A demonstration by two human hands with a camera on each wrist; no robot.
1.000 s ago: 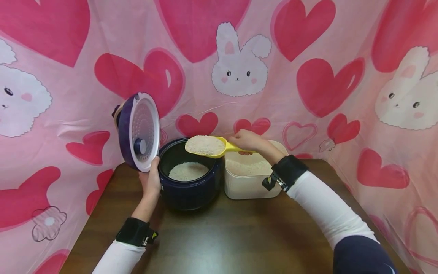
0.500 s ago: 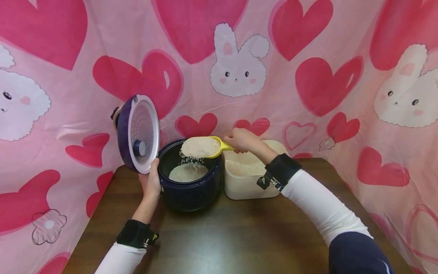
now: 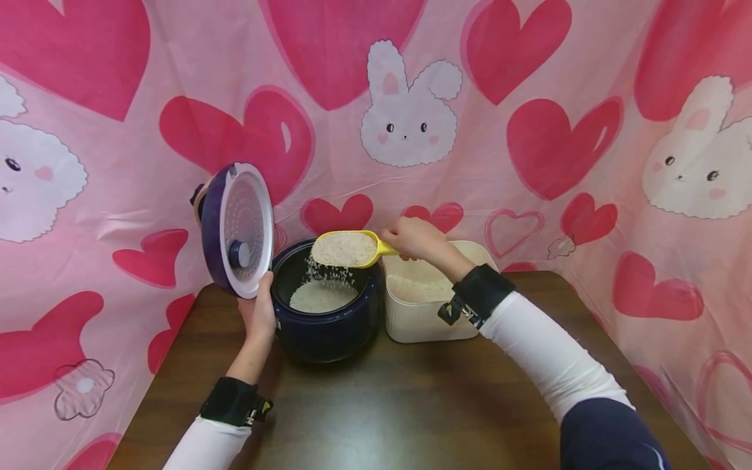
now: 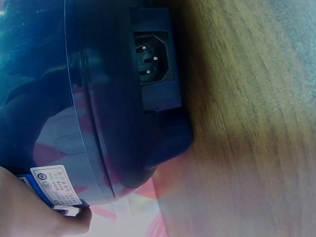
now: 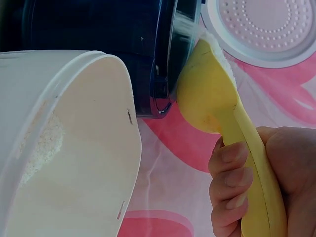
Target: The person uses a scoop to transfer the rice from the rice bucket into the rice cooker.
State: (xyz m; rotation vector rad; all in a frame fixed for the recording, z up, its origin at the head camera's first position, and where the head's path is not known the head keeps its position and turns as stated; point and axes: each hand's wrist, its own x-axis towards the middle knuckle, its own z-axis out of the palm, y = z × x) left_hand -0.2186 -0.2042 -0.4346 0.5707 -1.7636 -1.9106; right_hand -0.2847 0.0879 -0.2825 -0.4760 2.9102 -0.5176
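A yellow scoop point(image 3: 376, 251) heaped with rice point(image 3: 343, 249) is tilted above the dark blue rice cooker point(image 3: 326, 336), and grains fall from its edge into the pot. My right hand point(image 3: 414, 238) grips the scoop's handle, its fingers curled round it in the right wrist view. White rice point(image 3: 323, 296) lies in the bottom of the pot. The cooker's purple lid point(image 3: 243, 228) stands raised on the left. My left hand point(image 3: 258, 307) holds the lid's lower edge, thumb on the near side; its other fingers are mostly hidden.
A cream bin point(image 3: 431, 323) with rice inside stands close to the cooker's right side. Both are near the back of the brown wooden table point(image 3: 376, 405). A pink curtain point(image 3: 335, 150) with hearts and rabbits hangs behind. The cooker's power socket point(image 4: 152, 58) shows in the left wrist view.
My right hand has moved a little left and tipped the scoop. Rice began falling half a second ago and still pours into the pot. The left hand and lid stay in place.
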